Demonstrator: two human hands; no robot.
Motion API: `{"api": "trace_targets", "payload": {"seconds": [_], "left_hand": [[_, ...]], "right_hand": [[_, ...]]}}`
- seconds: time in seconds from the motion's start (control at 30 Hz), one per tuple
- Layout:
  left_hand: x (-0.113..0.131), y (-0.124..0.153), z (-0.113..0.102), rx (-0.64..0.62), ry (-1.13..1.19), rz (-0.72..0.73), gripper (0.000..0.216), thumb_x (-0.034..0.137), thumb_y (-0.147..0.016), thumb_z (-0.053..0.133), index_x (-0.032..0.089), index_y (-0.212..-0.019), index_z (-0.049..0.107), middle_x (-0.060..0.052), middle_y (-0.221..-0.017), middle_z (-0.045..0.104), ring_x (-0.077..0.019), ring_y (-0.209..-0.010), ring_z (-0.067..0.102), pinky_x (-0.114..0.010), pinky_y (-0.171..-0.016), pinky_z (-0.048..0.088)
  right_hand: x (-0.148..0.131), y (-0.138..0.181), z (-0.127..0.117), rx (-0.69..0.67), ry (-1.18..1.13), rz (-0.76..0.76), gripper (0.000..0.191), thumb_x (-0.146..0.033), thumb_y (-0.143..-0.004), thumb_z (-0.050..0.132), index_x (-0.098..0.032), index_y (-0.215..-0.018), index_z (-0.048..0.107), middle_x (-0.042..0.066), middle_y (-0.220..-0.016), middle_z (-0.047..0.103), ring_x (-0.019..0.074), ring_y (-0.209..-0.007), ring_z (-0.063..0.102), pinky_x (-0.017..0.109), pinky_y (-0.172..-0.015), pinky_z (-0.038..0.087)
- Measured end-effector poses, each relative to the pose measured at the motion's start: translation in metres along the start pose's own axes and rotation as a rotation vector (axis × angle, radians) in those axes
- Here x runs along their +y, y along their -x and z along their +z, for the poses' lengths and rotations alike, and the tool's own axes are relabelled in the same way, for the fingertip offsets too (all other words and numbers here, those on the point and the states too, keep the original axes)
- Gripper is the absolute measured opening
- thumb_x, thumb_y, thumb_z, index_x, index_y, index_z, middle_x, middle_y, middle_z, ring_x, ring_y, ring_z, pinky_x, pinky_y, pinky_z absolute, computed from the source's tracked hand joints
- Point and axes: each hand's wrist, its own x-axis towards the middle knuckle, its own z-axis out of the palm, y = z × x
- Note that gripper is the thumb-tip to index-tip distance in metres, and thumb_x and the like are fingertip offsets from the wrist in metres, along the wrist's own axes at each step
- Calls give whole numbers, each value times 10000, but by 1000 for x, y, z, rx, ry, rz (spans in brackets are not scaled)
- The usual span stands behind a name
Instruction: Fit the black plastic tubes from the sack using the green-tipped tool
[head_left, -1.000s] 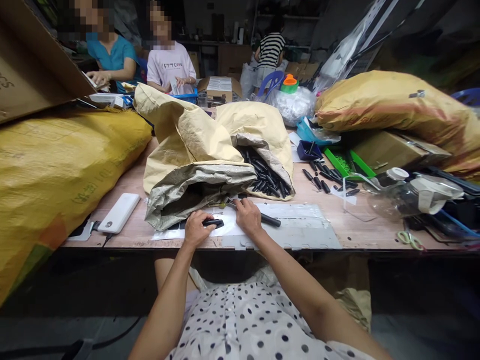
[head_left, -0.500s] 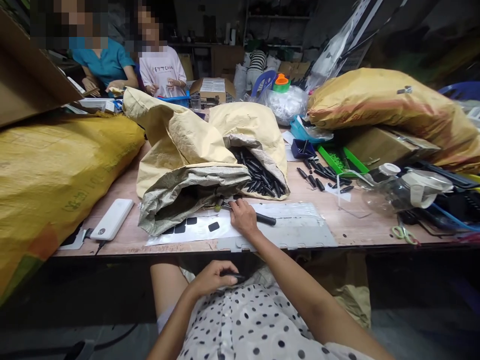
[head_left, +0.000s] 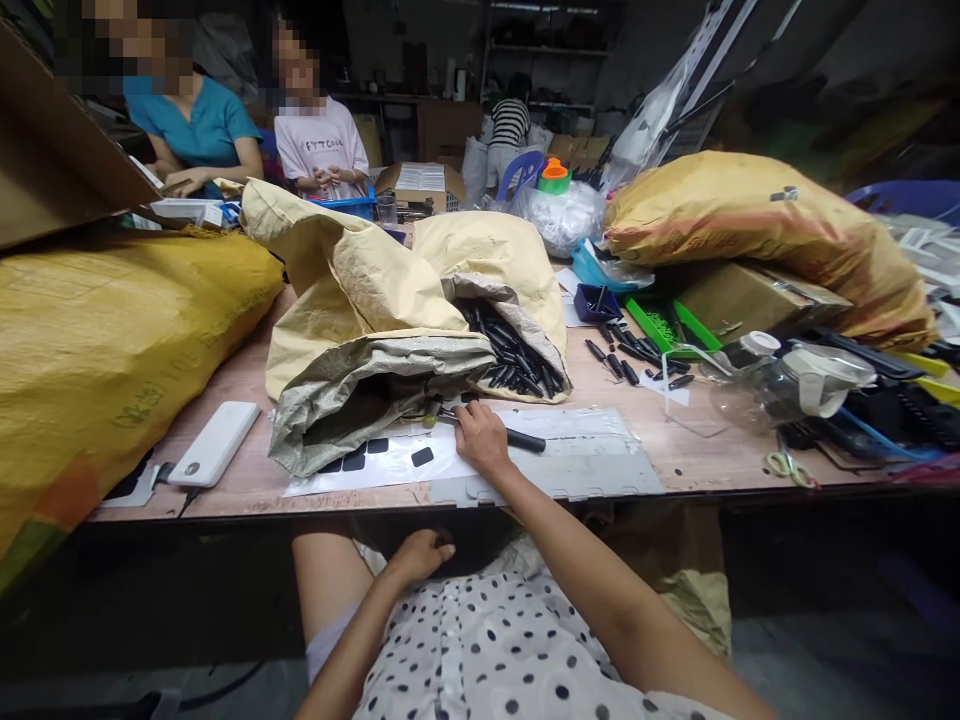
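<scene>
My right hand (head_left: pixel 481 437) is closed round the shaft of a hammer (head_left: pixel 526 440) lying across the white sheet. Its black handle sticks out to the right and its head, with a yellowish end, to the left. By the fingertips is a small black piece (head_left: pixel 469 397). Below the table edge, over my lap, my left hand (head_left: pixel 421 556) is curled with the thumb bent in; what it holds, if anything, is lost in shadow. Ahead lie an open-mouthed paper sack (head_left: pixel 360 270) and a second sack (head_left: pixel 495 235) spilling black tapered parts (head_left: pixel 517 350). Flat black squares (head_left: pixel 422 457) rest on the sheet.
A yellow sack (head_left: pixel 127 330) and a white power bank (head_left: pixel 215 443) are on the left. To the right are loose black parts (head_left: pixel 630 373), a green tray (head_left: pixel 667 325), a clear jug (head_left: pixel 802 385), scissors (head_left: pixel 789 467) and another bulging sack (head_left: pixel 765 220). Two people sit across the table.
My left hand has tipped further under the table edge, and the black part seen in it before no longer shows. My right hand stays at the hammer. The view has shifted slightly.
</scene>
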Motion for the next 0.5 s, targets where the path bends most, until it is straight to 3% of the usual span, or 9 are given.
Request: {"api": "trace_targets", "payload": {"seconds": [0.1,0.17,0.2,0.27,0.3,0.37,0.43,0.5], "left_hand": [[29,24,-31,-282,67,231,333,420,-803,677,204,-1032,783,-39,-889,780,-202,-812,699,-289,-763,539],[47,30,-58,-272,216,323,389,494,-822,669,207,-1065,769,-36,-875,773,-183,-739,685,-284,-699,547],[54,29,-73,-143,266,367,384,515,-827,666,208,-1031,771,-41,-880,772,-186,-751,688,-289,-708,553],[65,16,-104,297,293,427,334,505,-835,657,208,-936,771,-54,-934,775,-208,-849,698,-314,-791,561],[68,6,-120,515,286,411,309,470,-838,648,211,-958,767,-59,-972,775,-219,-890,699,-329,-827,559],[72,-18,-147,848,228,231,273,384,-822,651,205,-999,757,-68,-932,771,-237,-865,698,-352,-832,555],[74,-42,-167,1011,146,34,265,339,-813,655,202,-1020,748,-93,-930,771,-275,-895,707,-373,-825,550],[78,-61,-178,1057,80,-56,231,328,-819,651,199,-987,742,-124,-960,770,-310,-943,712,-386,-814,546]], "right_hand": [[0,0,-1,-10,7,13,323,-158,-934,494,-189,-1176,705,120,-1024,643,249,-943,534,325,-761,411],[-1,0,-1,-8,10,18,309,-162,-932,499,-191,-1160,706,121,-1022,641,250,-945,532,326,-762,411],[-1,0,-1,-5,11,17,303,-164,-931,503,-194,-1153,707,119,-1014,639,250,-944,531,326,-761,411],[-1,0,0,3,11,11,295,-164,-928,508,-200,-1143,707,116,-1003,635,249,-942,530,324,-761,412],[-1,0,0,4,10,8,294,-161,-927,510,-203,-1141,706,114,-1003,635,248,-943,530,323,-762,413],[-1,0,0,4,12,6,292,-159,-925,511,-205,-1139,705,113,-1010,635,247,-945,532,323,-762,415],[-2,0,1,3,15,8,292,-161,-925,512,-205,-1141,704,112,-1010,633,246,-944,531,321,-760,417],[-2,-1,2,6,18,10,286,-166,-925,514,-204,-1136,704,113,-999,629,246,-941,526,319,-758,417]]}}
